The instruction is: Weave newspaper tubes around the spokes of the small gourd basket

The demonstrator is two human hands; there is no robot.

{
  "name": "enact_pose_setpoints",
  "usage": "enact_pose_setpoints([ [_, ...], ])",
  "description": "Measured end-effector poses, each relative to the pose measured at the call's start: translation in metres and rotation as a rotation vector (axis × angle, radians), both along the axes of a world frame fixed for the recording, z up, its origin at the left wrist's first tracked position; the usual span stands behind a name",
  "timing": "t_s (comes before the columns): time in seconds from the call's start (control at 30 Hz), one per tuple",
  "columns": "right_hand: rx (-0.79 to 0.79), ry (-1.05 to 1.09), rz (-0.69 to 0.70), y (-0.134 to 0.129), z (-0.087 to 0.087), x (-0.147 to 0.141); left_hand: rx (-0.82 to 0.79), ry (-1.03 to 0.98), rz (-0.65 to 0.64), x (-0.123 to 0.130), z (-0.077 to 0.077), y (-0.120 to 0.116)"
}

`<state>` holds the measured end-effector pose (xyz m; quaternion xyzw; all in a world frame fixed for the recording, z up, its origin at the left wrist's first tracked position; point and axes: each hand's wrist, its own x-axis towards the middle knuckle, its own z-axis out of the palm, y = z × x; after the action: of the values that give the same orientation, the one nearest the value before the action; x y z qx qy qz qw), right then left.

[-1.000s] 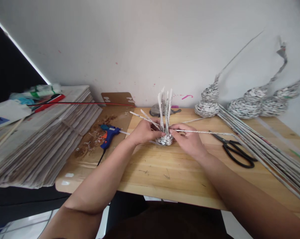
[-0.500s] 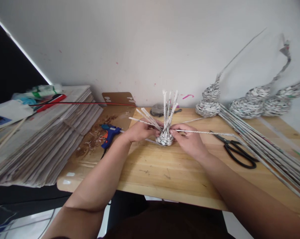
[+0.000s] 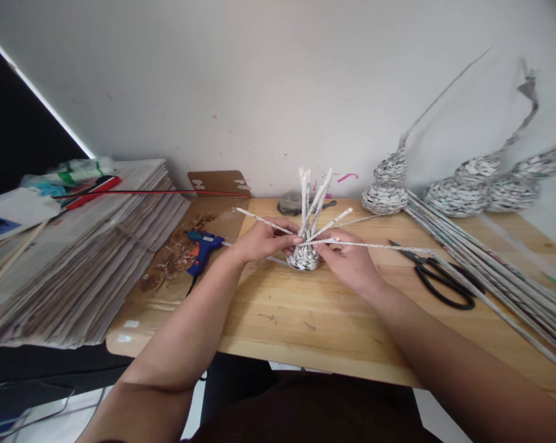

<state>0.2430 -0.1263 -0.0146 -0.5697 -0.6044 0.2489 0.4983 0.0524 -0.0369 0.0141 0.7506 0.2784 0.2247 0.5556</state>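
A small woven newspaper piece point(image 3: 304, 258) stands on the wooden table between my hands, its rolled paper stakes point(image 3: 306, 191) fanning up from the top. My left hand point(image 3: 271, 242) is closed at its left side, thumb pressed near the base of the stakes. On the right, my right hand point(image 3: 345, 255) pinches at the neck of the weave. A long paper tube point(image 3: 379, 246) runs from there to the right, over the scissors. Some fingertips are hidden behind the piece.
Black-handled scissors point(image 3: 444, 288) and a bundle of paper tubes point(image 3: 481, 264) lie right. Finished woven gourd shapes point(image 3: 384, 197) stand by the wall. A blue glue gun point(image 3: 205, 251) lies left, beside stacked newspapers point(image 3: 98, 264). A grey lump point(image 3: 291, 203) sits behind.
Several stakes have shifted: those leaning left now stand more upright, and some tilt right over my right hand. Both hands stay at the woven piece.
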Motion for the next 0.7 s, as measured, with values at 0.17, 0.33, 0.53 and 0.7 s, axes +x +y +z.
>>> enact_pose_setpoints([
  [0.17, 0.001, -0.01, 0.006, -0.0002, -0.0002, -0.0005, 0.01, 0.029, 0.015, 0.0013, 0.0015, -0.0013],
  [0.33, -0.013, -0.001, 0.003, -0.0006, 0.0008, -0.002, 0.001, 0.023, 0.031, -0.0004, 0.0013, -0.0024],
  [0.53, 0.013, -0.002, 0.056, -0.0008, -0.0005, -0.0031, -0.033, 0.038, 0.101, 0.0022, -0.0004, -0.004],
  [0.7, 0.026, 0.002, 0.067, -0.0011, -0.003, -0.0048, -0.035, 0.074, 0.052, 0.0003, 0.0056, -0.0039],
])
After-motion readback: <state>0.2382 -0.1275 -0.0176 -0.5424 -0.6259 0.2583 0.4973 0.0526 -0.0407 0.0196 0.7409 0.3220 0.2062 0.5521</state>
